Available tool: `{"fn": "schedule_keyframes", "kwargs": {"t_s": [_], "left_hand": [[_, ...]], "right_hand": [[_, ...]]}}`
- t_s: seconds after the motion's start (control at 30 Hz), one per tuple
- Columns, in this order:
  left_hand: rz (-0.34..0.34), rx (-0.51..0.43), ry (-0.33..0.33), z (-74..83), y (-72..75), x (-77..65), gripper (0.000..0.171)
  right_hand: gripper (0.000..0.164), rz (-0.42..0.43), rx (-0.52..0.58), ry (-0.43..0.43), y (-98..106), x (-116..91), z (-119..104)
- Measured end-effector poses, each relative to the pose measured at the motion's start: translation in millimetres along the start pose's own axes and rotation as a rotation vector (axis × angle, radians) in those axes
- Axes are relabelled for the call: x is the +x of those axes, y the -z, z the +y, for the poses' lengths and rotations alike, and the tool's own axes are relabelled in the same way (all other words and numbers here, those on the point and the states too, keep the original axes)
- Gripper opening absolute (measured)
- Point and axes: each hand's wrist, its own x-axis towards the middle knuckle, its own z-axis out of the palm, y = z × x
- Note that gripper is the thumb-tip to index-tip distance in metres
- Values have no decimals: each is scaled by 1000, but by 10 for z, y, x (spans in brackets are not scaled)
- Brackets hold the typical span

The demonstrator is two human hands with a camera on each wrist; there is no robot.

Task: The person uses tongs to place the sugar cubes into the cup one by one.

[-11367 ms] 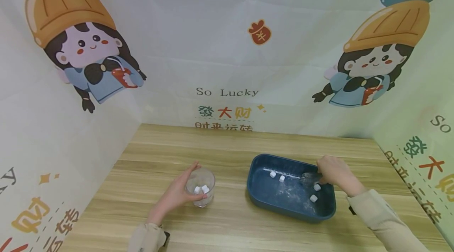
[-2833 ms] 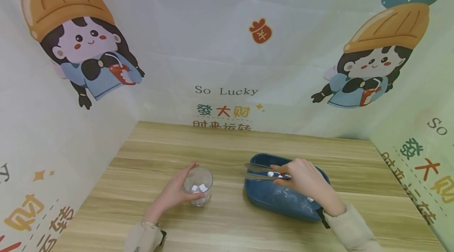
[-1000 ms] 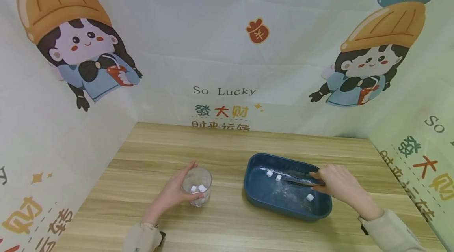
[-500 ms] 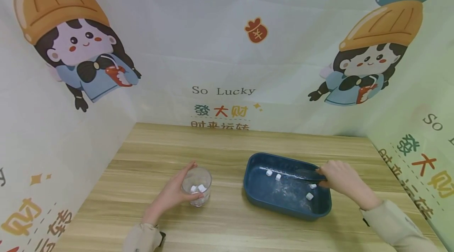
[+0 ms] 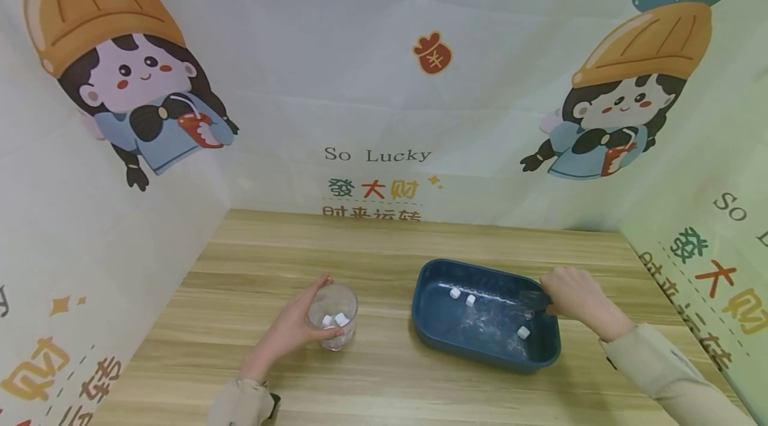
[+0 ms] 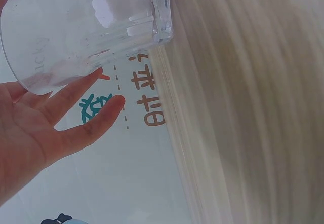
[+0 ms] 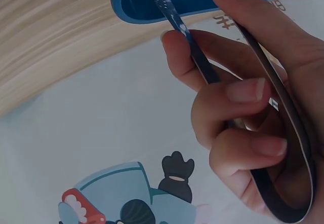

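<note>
My left hand [image 5: 294, 327] holds a clear drinking glass [image 5: 333, 298] round its side, thumb in front and fingers behind. Two white cubes [image 5: 341, 319] show inside the glass, which stands upright on the wooden table. In the left wrist view, two fingers stretch out beside the glass wall [image 6: 55, 26]. My right hand [image 5: 573, 299] grips metal tongs [image 7: 202, 67], its fingers curled round both arms. The tongs' tips [image 5: 531, 299] reach down into the right end of a blue tray [image 5: 423, 319]. Three white cubes [image 5: 471, 301] are visible on the tray floor.
The tray stands on the wood-grain table [image 5: 384, 386], to the right of the glass with a gap between them. A printed cloth backdrop [image 5: 288, 79] with cartoon figures rises behind the table and along both sides.
Since 2.8 seconds ago my right hand has moved the tongs from the tray's left to its right end. A cube there half a second ago is now hidden. The left hand stays put.
</note>
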Motion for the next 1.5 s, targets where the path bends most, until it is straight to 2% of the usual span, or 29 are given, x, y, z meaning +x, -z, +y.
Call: {"fn": "schedule_keyframes", "kwargs": {"t_s": [0.13,0.27,0.77,1.27,1.5], "left_hand": [[5,-3,-5,-6,5,1,101],[15,-8,-20,-13,9,-1,101],[7,-8,-9,-10,0,5,102],[13,-4,-17,-18,-5,-9,101],[11,-6,-19,-14,-5,-4,101]], "right_hand": [[33,-49,-34,-12,13,48,-26],[30,-104,-70,-12,16,109,-64],[21,-147,-45,-85,-42,183,-154],[27,-99,-70,-90,-147,166,-175],[22,-53,-99,-55,-175,151,-160]]}}
